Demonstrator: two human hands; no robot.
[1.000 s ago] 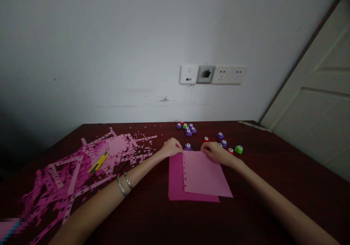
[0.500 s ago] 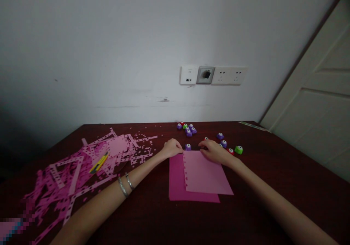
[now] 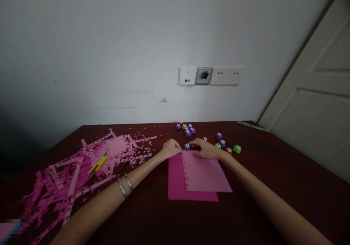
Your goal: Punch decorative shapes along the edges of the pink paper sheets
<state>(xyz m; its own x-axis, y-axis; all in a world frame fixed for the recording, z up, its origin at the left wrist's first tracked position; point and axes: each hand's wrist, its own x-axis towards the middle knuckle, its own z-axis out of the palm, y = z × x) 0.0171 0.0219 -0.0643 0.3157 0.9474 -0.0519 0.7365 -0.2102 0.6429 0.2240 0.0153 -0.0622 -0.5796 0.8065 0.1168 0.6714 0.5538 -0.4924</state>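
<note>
pink paper scraps (image 3: 82, 164), yellow knife (image 3: 97, 163), wall sockets (image 3: 210, 76), door (image 3: 314, 102)

Matt pink paper sheets (image 3: 203, 174) and punched paper scraps (image 3: 82, 168) lie on a dark, faintly glossy wooden bench (image 3: 273, 172), beside shiny plastic punches (image 3: 187, 147) and two metal bangles (image 3: 124, 185).

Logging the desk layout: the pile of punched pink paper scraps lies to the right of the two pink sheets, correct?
Not quite. In the head view the paper scraps lie to the left of the two pink sheets, beside the left hand.
</note>
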